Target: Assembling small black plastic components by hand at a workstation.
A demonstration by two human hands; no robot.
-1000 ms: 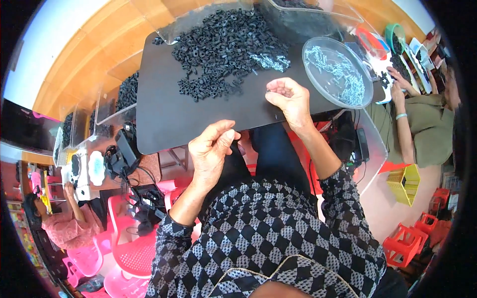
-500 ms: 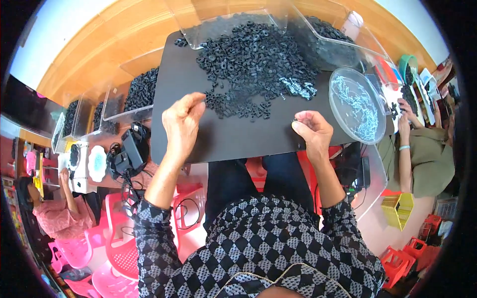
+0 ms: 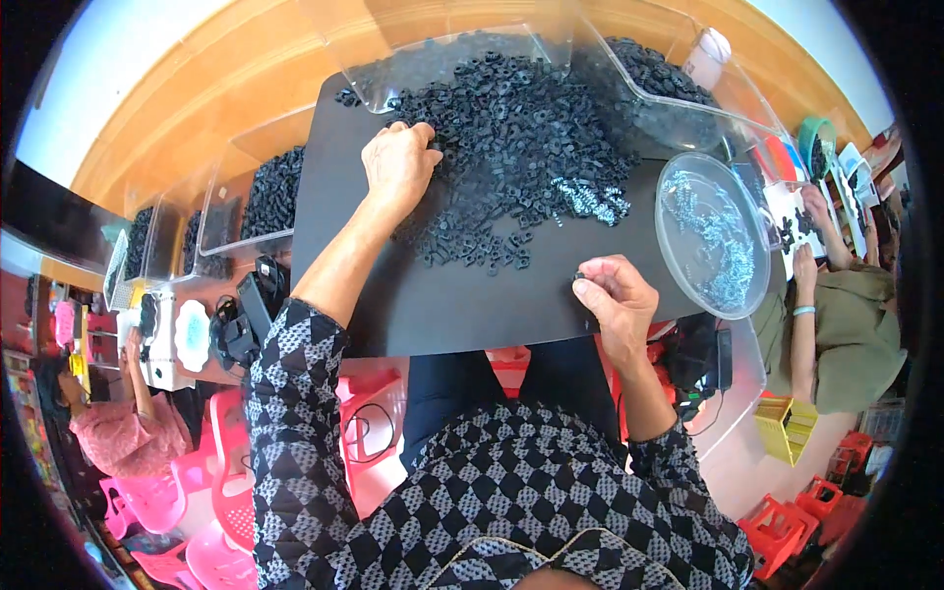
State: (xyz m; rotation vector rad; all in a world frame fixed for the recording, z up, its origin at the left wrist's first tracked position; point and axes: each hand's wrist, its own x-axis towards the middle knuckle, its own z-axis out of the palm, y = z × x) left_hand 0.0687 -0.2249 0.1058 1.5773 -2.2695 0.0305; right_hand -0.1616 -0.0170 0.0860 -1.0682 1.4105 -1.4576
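A large heap of small black plastic pieces covers the far half of the dark table. At the heap's left edge is my left hand, its fingers curled down; whether a piece is in them is hidden. My right hand hovers over the near right part of the table, thumb and forefinger pinching a small black plastic piece. Small shiny metal parts lie in a cluster on the heap's right side. More of them fill a round clear dish at the table's right.
Clear bins of black pieces stand behind the heap, with a pale bottle beside them. Further bins sit left of the table. Co-workers are at both sides, one in a green garment. Pink chairs stand at lower left.
My left hand has moved away from me, from the heap's near left side to its upper left edge. The right hand stays nearly in place, the black piece now showing more clearly.
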